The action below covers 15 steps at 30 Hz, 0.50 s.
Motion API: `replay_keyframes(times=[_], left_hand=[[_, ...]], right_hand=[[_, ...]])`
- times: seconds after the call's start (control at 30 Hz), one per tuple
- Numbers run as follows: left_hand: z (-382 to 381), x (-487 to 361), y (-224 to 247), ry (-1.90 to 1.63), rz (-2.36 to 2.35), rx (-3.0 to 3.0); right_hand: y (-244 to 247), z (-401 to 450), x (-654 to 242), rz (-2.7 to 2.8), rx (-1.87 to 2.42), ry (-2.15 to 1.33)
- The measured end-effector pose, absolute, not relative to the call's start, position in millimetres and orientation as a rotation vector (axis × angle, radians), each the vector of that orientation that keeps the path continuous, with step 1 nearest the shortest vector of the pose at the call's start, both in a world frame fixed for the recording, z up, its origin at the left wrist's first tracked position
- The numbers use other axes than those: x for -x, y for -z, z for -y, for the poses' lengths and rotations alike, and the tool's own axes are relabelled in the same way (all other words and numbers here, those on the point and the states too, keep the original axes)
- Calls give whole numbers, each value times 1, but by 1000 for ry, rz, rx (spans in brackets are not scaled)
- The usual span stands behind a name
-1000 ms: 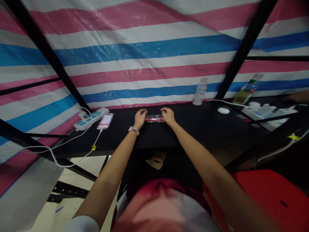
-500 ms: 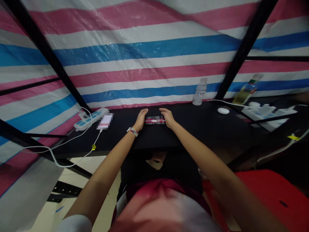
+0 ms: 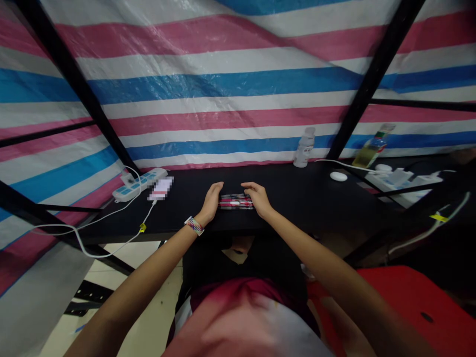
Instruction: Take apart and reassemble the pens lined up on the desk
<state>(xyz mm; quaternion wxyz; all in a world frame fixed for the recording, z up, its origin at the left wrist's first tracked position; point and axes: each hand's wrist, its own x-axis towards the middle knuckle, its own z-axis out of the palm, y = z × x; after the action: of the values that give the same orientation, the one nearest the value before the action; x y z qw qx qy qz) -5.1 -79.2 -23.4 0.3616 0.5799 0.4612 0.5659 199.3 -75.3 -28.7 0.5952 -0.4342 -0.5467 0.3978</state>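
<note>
A bundle of pens, clear and dark with red parts and one white spot, lies crosswise between my two hands over the black table. At its left end, my left hand presses in with the fingers held together and pointing forward. My right hand closes on the opposite end, its fingers bent inward. The pens' outer ends are partly hidden by the hands. Whether the bundle touches the tabletop I cannot tell. A woven multicoloured bracelet circles my left wrist.
Left on the black table are a white power strip and a phone on a cable. To the right stand a bottle, a white oval case and another power strip. A red stool is below right.
Both hands and the pens have come nearer to my body along the table. The view has also shifted slightly. The pens stay between the hands.
</note>
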Motion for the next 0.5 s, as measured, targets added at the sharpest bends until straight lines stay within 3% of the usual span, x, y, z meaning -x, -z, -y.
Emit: replay_keyframes(times=[0.3,0.5], left_hand=[[123,25,25,-1443,-1424,-1935],[155,23,17,-1298,-1382,-2251]], right_hand=[[18,130,-215,1982,887,-316],[19,141,-219,2057,833,-250]])
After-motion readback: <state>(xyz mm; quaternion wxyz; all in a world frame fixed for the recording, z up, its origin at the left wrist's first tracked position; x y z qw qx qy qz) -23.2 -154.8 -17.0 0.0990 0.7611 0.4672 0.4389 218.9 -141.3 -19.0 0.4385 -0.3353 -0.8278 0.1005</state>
